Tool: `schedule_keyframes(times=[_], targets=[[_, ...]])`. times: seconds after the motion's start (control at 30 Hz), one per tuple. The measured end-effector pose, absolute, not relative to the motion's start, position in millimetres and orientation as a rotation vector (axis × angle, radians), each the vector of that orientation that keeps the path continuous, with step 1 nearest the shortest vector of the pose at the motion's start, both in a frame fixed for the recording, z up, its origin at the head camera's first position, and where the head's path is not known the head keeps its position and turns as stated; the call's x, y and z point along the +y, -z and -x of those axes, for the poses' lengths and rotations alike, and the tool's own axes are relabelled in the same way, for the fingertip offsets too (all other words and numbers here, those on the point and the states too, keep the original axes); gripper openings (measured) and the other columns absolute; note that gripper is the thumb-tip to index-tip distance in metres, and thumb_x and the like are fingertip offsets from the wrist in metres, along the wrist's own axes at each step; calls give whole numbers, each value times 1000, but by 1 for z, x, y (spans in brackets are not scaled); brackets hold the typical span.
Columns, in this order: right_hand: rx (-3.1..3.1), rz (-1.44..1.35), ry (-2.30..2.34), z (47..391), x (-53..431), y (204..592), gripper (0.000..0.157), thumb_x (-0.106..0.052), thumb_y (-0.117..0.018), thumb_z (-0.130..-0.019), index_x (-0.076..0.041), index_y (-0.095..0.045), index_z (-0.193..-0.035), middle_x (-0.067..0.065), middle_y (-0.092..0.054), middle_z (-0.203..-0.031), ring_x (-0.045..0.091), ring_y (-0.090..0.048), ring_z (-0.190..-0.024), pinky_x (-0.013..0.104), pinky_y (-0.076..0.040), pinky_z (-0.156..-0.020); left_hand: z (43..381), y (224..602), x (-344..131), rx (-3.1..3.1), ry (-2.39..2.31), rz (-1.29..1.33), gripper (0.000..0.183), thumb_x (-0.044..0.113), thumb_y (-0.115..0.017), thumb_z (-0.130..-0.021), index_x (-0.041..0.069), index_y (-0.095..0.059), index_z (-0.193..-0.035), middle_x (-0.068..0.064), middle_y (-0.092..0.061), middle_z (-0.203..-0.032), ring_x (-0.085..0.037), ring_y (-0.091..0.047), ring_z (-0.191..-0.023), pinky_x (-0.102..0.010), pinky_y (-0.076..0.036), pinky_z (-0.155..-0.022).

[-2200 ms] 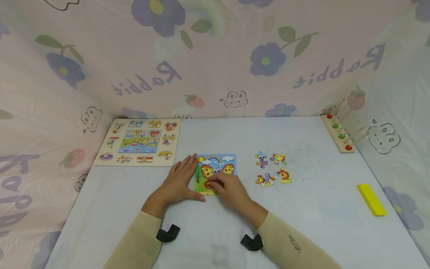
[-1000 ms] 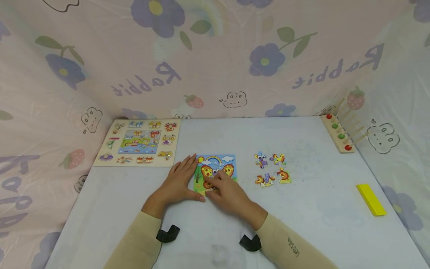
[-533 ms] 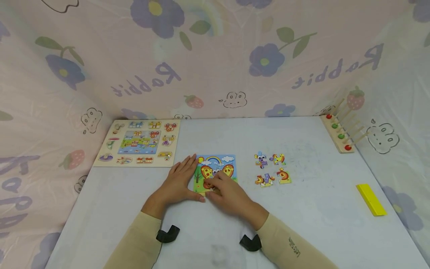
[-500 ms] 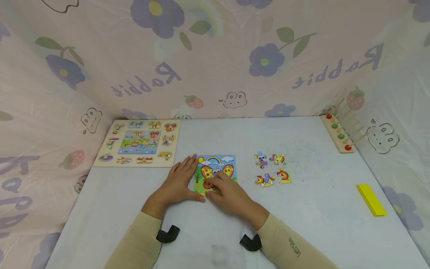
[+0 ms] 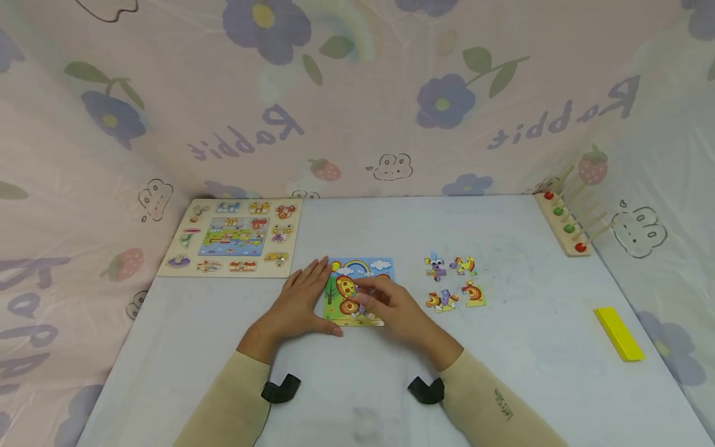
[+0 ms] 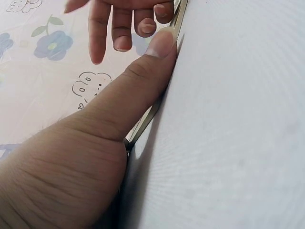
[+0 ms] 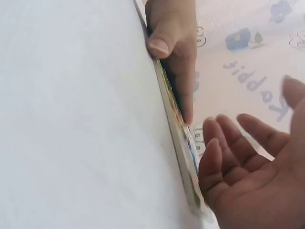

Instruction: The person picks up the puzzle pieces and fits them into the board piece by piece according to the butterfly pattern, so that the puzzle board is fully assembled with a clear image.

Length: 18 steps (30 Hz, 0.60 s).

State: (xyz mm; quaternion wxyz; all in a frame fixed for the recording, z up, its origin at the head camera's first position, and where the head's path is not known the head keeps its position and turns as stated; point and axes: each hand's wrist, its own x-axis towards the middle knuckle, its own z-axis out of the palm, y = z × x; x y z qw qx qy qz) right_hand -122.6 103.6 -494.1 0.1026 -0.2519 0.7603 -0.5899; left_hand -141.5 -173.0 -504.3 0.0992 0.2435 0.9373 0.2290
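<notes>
A small picture puzzle board [image 5: 335, 315] with a rainbow and a butterfly lies on the white table. My left hand [image 5: 298, 301] rests along its left edge, fingers straight and thumb at the lower corner; the left wrist view shows this thumb [image 6: 143, 71] against the board's side. Over the right part of the board hovers my right hand [image 5: 399, 310], hiding one butterfly wing. Its fingers [image 7: 214, 160] are loosely bent in the right wrist view, thumb apart, nothing between them. An orange spiral picture [image 5: 349, 307] shows in the board's lower left. Several loose puzzle pieces [image 5: 442, 300] lie to the right.
A larger wooden puzzle board [image 5: 162, 268] with vehicle pictures lies at the back left. At the back right stands a wooden peg rack [image 5: 563, 223] with red and green beads. A yellow block [image 5: 619, 334] lies near the right edge. Patterned cloth [image 5: 357, 93] walls the table.
My right hand has come up off the lower part of the board and shifted right, uncovering the orange spiral picture. The left hand and the loose pieces stay where they were.
</notes>
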Motion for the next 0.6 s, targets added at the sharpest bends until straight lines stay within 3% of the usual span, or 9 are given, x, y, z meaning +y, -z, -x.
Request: schedule_keyframes(times=[0.27,0.6], targets=[[2068,737,1930,132,125,490,54,-29,-30,-122,10,-50,-154,33,-63,-127,52,-63,-108,47,-57,-89,141,503,-173,2769,-671,-724,147,83,-87,-69,7,-18,-175,-6,-8,-182,-26,-2,-166,-57,-6,-130],[2073,742,2106,141,161,494,79,-54,-27,-118,13,-49,-153,36,-61,-129,48,-63,-114,39,-57,-86,141,506,-173,2766,-645,-697,148,85,-85,-70,10,-14,-176,-2,-3,-182,-21,3,-166,-53,-2,-130]])
